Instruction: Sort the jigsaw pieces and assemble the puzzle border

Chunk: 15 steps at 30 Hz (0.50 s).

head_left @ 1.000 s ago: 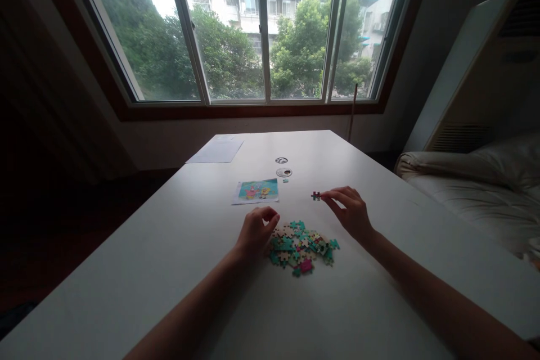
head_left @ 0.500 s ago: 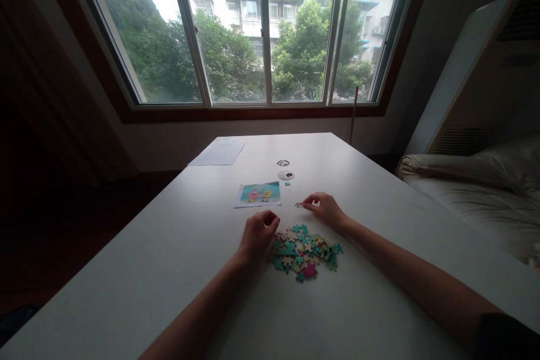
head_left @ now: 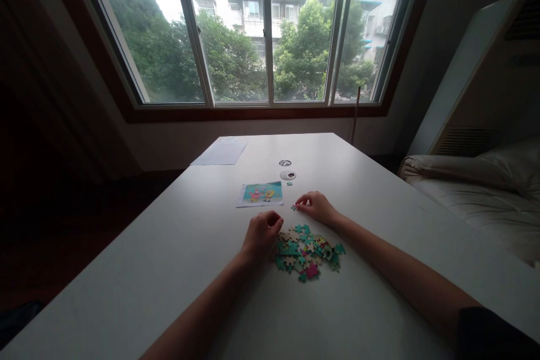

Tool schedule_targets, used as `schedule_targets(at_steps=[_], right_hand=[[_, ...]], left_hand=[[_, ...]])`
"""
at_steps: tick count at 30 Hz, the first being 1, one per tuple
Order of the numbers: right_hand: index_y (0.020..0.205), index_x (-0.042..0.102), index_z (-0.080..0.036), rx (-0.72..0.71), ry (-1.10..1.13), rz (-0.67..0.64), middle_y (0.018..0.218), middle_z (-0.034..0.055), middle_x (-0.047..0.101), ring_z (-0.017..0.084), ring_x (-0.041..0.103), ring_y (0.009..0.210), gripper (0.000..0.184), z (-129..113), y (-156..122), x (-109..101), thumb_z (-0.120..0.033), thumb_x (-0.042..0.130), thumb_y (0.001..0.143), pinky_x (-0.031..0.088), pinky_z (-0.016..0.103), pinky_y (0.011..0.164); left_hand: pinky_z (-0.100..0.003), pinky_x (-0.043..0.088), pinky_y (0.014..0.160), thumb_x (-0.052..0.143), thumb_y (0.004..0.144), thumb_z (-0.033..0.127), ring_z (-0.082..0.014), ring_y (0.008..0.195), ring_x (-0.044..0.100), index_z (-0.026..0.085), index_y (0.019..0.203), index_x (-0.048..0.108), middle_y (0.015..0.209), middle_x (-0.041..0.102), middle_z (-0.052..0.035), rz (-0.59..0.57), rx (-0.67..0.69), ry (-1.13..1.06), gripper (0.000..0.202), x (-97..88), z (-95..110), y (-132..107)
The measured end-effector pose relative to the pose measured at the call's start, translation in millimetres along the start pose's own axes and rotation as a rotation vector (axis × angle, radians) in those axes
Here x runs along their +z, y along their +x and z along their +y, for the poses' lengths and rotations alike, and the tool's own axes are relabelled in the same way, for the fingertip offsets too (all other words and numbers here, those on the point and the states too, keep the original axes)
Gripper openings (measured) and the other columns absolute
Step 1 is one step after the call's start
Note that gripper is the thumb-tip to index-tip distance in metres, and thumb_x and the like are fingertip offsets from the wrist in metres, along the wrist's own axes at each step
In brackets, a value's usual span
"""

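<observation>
A heap of teal, pink and tan jigsaw pieces (head_left: 307, 251) lies on the white table (head_left: 177, 247). My left hand (head_left: 260, 233) rests curled in a loose fist at the heap's left edge; whether it holds anything is hidden. My right hand (head_left: 315, 207) lies low on the table just beyond the heap, its fingertips pinching a single small puzzle piece (head_left: 293, 207) down at the surface. Right beyond that piece lies a small colour reference picture (head_left: 261, 193).
Two small round discs (head_left: 287, 175) and one loose teal piece (head_left: 289, 183) lie past the picture. A sheet of paper (head_left: 219, 152) sits at the far left corner. A cushioned seat (head_left: 476, 180) stands to the right, and a wide window fills the back wall.
My right hand carried the small piece leftward and down from mid-air to the table near the picture. My left hand stayed at the heap's edge.
</observation>
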State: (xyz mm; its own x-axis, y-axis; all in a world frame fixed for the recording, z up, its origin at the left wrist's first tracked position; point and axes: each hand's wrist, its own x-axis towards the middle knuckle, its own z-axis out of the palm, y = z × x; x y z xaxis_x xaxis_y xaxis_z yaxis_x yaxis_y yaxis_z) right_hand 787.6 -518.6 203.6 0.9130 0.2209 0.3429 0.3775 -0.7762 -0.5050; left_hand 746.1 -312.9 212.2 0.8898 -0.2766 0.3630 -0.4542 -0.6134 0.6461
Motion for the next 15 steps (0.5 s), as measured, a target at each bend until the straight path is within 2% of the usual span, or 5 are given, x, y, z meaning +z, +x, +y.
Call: schedule_targets(at_steps=[9,12,15], right_hand=[[0.079,0.070,-0.022,-0.025,0.006,-0.005,0.071,0.0023,0.064,0.014,0.054,0.065,0.013,-8.8,4.4,2.3,-0.029,0.062,0.073,0.040,0.026,0.064],[0.079,0.070,-0.020,-0.063,0.021,-0.003,0.071,0.0023,0.064,0.014,0.054,0.068,0.013,-16.0,-1.8,-10.0,-0.030,0.061,0.075,0.040,0.027,0.068],[0.079,0.069,-0.018,-0.164,0.087,-0.106,0.072,0.0029,0.062,0.013,0.053,0.065,0.017,-26.6,-20.3,-30.7,-0.032,0.059,0.078,0.042,0.024,0.063]], left_hand=[[-0.024,0.039,0.058,0.049,0.076,0.025,-0.0145,0.061,0.054,0.015,0.067,0.062,0.064,0.061,-0.0014,-0.012,0.004,0.006,0.019,-0.4,0.9,-0.5],[-0.023,0.038,0.058,0.049,0.076,0.025,-0.0140,0.061,0.053,0.015,0.067,0.062,0.063,0.060,-0.0009,-0.016,0.007,0.010,0.019,-0.5,-1.5,-0.1],[-0.023,0.037,0.057,0.049,0.076,0.024,-0.0133,0.060,0.052,0.015,0.066,0.062,0.062,0.059,-0.0001,-0.012,0.006,0.017,0.018,0.8,-4.5,0.5]])
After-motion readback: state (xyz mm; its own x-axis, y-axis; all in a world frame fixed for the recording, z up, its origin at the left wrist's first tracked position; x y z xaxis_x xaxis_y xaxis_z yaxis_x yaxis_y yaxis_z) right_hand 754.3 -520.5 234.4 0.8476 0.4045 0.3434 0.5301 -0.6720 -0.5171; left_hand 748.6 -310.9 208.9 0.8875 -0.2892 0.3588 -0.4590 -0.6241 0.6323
